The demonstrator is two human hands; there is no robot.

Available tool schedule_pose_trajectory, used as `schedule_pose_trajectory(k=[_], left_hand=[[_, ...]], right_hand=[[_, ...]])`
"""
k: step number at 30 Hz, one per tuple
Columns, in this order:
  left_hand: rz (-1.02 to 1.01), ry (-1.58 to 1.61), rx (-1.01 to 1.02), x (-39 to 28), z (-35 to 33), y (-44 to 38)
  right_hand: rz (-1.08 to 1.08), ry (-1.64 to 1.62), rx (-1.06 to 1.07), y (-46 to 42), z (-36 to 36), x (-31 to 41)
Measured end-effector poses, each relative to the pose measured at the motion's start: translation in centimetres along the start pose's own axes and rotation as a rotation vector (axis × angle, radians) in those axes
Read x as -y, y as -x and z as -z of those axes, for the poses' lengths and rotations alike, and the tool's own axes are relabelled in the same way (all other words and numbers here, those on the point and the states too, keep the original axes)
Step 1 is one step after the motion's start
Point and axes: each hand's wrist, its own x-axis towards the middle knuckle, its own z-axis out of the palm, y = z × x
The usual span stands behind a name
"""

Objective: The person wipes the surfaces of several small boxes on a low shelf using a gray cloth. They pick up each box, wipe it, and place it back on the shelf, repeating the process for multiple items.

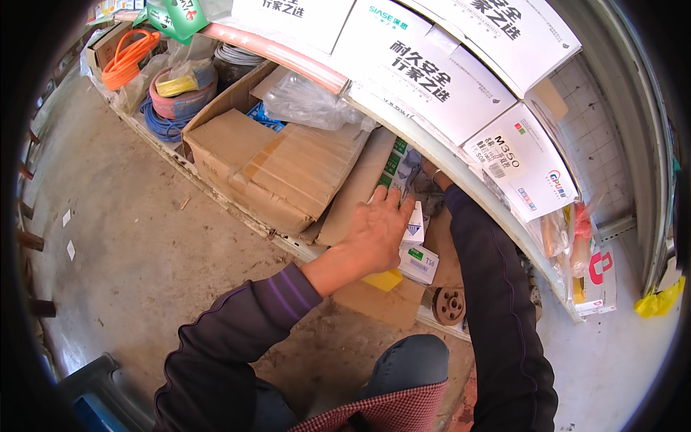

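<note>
My left hand (375, 229) lies palm down over small white cartons on the low shelf, its fingers spread; whether it grips one is hidden. Beside its fingertips is a white carton (414, 227) with a blue triangle. Below that sits another white carton (420, 263) with a green patch, near a yellow piece (384, 279). My right hand (430, 170) reaches under the upper shelf, largely hidden by its edge, at a grey cloth (426, 189). Green-and-white boxes (392, 164) stand in a row to the left of the cloth.
An open cardboard box (270, 173) with a clear plastic bag (307, 102) stands to the left. Further left are coiled wires (173, 110) and an orange coil (127, 59). Large white boxes (426, 81) sit on the upper shelf, whose edge (464, 175) overhangs my right arm. A brown wheel (449, 306) lies near the front.
</note>
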Motion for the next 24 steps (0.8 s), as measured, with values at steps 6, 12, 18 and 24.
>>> schedule_pose_trajectory(k=[6,12,18,24], left_hand=[[0.032,-0.049,0.043,-0.5,0.1,-0.5],[0.036,-0.055,0.056,-0.5,0.5,-0.2],[0.008,-0.011,0.036,0.3,0.4,0.2],[0.009,0.000,0.037,-0.2,0.4,0.0]], right_hand=[[0.027,0.016,0.013,1.1,0.5,-0.2],[0.010,0.054,0.024,-0.2,0.9,0.1],[0.021,0.064,0.072,0.0,2.2,1.5],[0.050,-0.112,0.348,3.9,4.7,2.8]])
